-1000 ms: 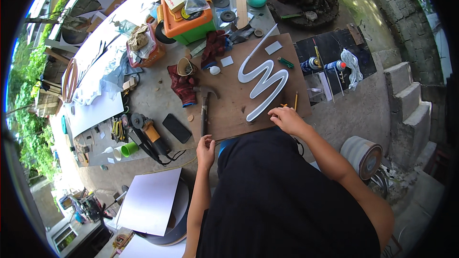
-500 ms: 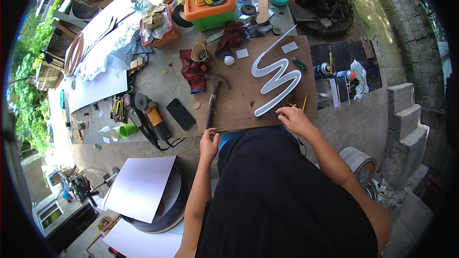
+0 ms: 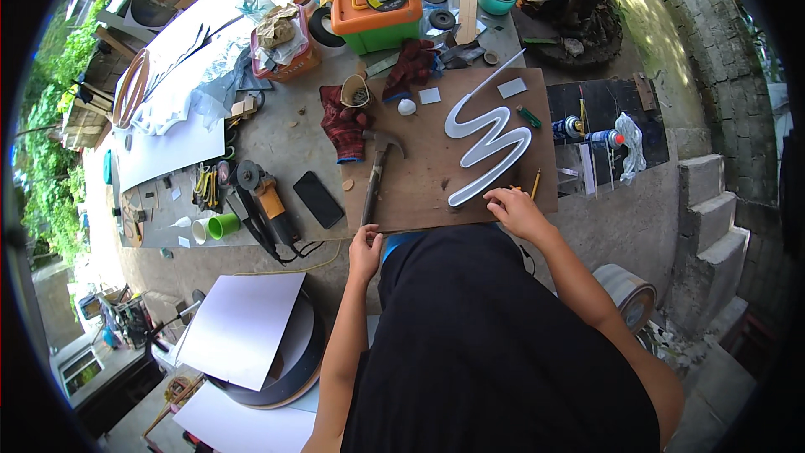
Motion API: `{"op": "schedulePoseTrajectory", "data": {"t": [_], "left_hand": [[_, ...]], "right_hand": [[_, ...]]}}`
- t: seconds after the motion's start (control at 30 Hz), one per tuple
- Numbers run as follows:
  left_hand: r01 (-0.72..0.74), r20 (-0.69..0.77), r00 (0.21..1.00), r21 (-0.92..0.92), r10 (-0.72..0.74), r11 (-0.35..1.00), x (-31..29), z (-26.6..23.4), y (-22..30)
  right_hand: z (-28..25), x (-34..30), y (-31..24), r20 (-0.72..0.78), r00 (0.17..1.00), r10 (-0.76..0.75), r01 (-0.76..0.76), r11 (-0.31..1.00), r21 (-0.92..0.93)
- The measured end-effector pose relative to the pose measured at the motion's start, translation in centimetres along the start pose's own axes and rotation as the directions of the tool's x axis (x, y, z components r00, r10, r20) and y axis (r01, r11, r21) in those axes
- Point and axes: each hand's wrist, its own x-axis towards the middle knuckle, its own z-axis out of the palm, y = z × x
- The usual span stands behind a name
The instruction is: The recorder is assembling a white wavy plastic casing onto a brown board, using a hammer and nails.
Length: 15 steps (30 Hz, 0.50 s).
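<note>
A white zigzag piece with raised edges (image 3: 488, 148), drawn out into a thin point at its far end, lies on a brown board (image 3: 419, 143). My right hand (image 3: 513, 211) rests on the board's near right part, its fingers loosely extended near the zigzag's lower end. A yellow pencil (image 3: 536, 183) lies just beyond these fingers. At the board's near left edge is my left hand (image 3: 365, 250), with slightly bent fingers touching the edge by the handle end of a claw hammer (image 3: 375, 180). Neither hand visibly holds anything. A green-handled tool (image 3: 528, 117) lies right of the zigzag.
Left of the board are a black phone (image 3: 319, 200), an angle grinder (image 3: 270, 201) and a green cup (image 3: 223, 226). Dark red gloves (image 3: 342, 130) lie at its far left. Behind stands an orange and green toolbox (image 3: 377, 21). Spray cans (image 3: 604, 137) lie to the right.
The whole view has shifted slightly. Both hands keep nearly the same places on the board, and the zigzag piece and tools lie as before.
</note>
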Motion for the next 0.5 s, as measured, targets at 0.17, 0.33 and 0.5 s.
{"op": "schedulePoseTrajectory", "data": {"t": [0.17,0.33,0.5], "left_hand": [[0.005,0.017,1.000,0.002,-0.005,1.000,0.17,0.01,-0.43],[0.021,0.011,1.000,-0.014,-0.021,1.000,0.11,0.09,-0.24],[0.010,0.024,1.000,-0.006,-0.010,1.000,0.17,0.07,0.03]], "right_hand": [[-0.01,-0.03,-0.20,0.017,0.999,0.035,-0.035,0.999,0.031],[0.07,-0.21,-0.07,0.015,0.999,0.041,-0.041,0.999,0.034],[-0.18,-0.13,-0.22,0.013,0.999,0.045,-0.046,0.998,0.032]]}}
